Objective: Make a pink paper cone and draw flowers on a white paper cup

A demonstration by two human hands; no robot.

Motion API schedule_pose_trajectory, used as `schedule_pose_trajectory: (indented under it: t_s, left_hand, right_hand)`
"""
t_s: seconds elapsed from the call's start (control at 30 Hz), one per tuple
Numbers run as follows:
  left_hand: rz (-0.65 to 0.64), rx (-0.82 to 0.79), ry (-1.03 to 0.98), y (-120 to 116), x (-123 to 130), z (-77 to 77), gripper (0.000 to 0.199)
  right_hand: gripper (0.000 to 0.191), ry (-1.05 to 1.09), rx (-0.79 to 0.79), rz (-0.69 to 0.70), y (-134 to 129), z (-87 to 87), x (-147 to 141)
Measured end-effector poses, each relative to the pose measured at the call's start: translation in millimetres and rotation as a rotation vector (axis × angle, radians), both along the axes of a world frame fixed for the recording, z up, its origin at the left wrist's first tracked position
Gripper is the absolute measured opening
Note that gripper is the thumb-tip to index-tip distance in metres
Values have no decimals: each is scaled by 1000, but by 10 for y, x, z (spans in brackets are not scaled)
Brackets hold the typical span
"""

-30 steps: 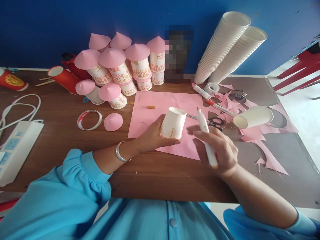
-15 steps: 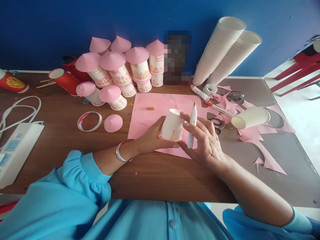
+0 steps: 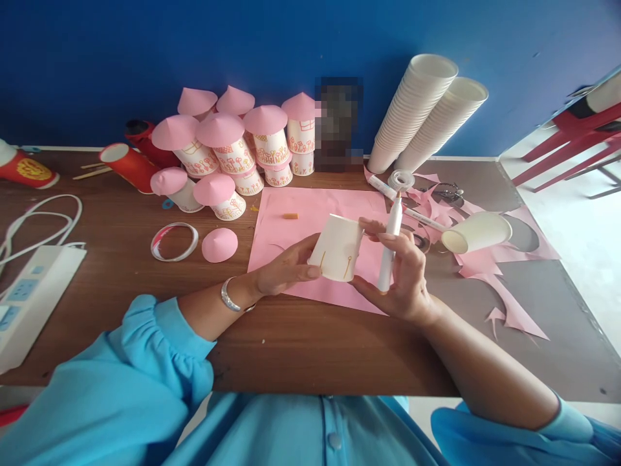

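A white paper cup [image 3: 338,248], upside down and slightly tilted, is held over a pink sheet [image 3: 276,233]. Two thin brown-yellow lines show on its side, the right one topped by a small loop. My left hand [image 3: 286,266] grips the cup's left side, thumb near its lower rim. An uncapped white marker [image 3: 391,246], brown tip up, sits in my right hand [image 3: 405,272], whose fingertips also touch the cup's right side. A brown marker cap [image 3: 290,216] lies on the pink sheet.
Decorated cups with pink cone roofs [image 3: 220,129] stand at the back left. Tape [image 3: 174,242], a pink cone [image 3: 220,245] and a power strip [image 3: 41,298] lie left. On the right are stacked cups [image 3: 417,103], a lying cup [image 3: 478,233], scissors and pink scraps [image 3: 514,304].
The cup has turned, so a second line now shows at its left. My right hand and the marker have shifted slightly right. The view has moved a little.
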State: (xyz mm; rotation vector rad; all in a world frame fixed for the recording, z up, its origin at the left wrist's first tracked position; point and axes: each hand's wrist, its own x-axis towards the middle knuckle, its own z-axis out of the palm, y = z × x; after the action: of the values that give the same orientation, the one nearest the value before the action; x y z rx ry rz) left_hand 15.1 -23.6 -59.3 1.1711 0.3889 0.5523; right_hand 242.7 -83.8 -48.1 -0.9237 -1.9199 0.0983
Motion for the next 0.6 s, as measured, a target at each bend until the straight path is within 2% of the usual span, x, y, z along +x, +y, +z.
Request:
schedule_pose_trajectory:
  t_s: [0.13,0.33,0.47,0.6]
  left_hand:
    - [40,30,83,17,-11,-24,72]
    - [190,122,175,22,7,7,82]
    - [218,202,241,-11,45,81,78]
    - [230,190,265,-25,67,95,73]
  right_hand:
    - [79,5,14,32,0,17,-10]
    - [34,6,130,-34,-134,161,25]
    - [36,-101,199,-26,-206,266,20]
    - [28,-79,153,2,-221,330,-21]
